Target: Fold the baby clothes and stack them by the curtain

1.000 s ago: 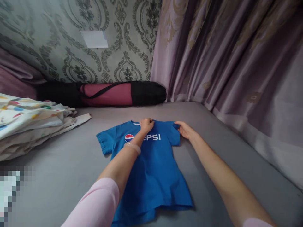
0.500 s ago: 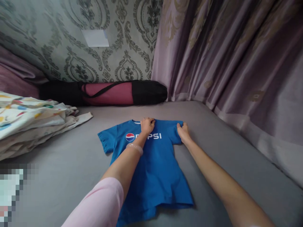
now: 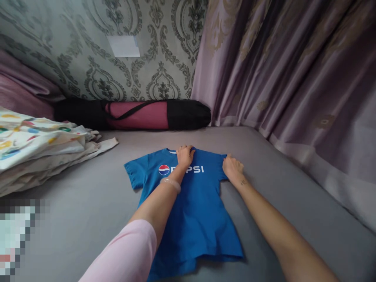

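A blue T-shirt [image 3: 188, 219] with a Pepsi logo lies front up on the grey bedsheet, its neckline away from me and its hem close by. Right of the neckline, my left hand [image 3: 185, 156] grips the cloth at the collar and shoulder with bent fingers; its forearm crosses the chest and covers part of the lettering. The right-hand sleeve's outer end is pinched in my right hand [image 3: 233, 167], which is closed with the knuckles up. The left-hand sleeve lies spread flat. Below, the hem is uneven, with one layer showing lower than the other.
Patterned and beige folded fabrics [image 3: 44, 150] are heaped at left on the grey bedsheet [image 3: 102, 211]. A black and maroon long bag [image 3: 138, 115] lies along the papered wall. Purple curtains [image 3: 282, 70] hang down the right side. The lower-left corner holds a pixelated patch.
My right hand has turned over so its back and wrist mark show, still at the sleeve end. My left hand stays at the neckline. The view has shifted slightly.
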Motion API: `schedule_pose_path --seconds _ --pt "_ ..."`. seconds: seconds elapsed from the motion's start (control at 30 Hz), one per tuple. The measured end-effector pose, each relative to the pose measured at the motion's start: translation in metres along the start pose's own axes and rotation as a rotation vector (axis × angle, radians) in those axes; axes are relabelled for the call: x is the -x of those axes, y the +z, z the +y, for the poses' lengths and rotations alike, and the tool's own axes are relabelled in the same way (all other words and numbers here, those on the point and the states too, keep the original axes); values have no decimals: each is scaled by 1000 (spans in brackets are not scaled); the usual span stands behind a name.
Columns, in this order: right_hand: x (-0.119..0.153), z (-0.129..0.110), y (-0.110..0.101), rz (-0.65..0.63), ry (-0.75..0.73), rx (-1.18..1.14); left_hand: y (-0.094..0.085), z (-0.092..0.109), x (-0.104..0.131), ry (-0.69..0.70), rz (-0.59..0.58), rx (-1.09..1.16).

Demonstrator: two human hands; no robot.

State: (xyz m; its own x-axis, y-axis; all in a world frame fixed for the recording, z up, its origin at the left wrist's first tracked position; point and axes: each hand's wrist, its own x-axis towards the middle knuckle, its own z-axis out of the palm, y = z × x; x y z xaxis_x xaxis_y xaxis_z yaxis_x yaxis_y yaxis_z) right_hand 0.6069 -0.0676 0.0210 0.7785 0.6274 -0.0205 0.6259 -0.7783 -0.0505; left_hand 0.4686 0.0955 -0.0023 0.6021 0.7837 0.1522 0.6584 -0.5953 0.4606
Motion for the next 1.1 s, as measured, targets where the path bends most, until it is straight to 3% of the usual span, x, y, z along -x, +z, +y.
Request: schedule_pose_path --seconds 0.17,0.27,0.4,0.53,0.73,1.0,1.1 --pt "-1 -5 -18 51 -2 43 1 1 2 12 23 16" --pt "5 -30 -21 177 -215 46 2 2 4 34 63 18" --pt "11 -75 1 103 -617 -71 5 2 6 104 92 -27" --pt "11 -88 24 18 -597 -95 8 1 5 100 85 -56" --pt "7 -54 23 -37 -478 -83 7 0 5 92 64 -53" --pt "1 15 18 -97 -392 -44 8 0 6 97 58 -42" --pt "-5 31 9 -152 -348 12 0 -1 0 134 -22 -26"
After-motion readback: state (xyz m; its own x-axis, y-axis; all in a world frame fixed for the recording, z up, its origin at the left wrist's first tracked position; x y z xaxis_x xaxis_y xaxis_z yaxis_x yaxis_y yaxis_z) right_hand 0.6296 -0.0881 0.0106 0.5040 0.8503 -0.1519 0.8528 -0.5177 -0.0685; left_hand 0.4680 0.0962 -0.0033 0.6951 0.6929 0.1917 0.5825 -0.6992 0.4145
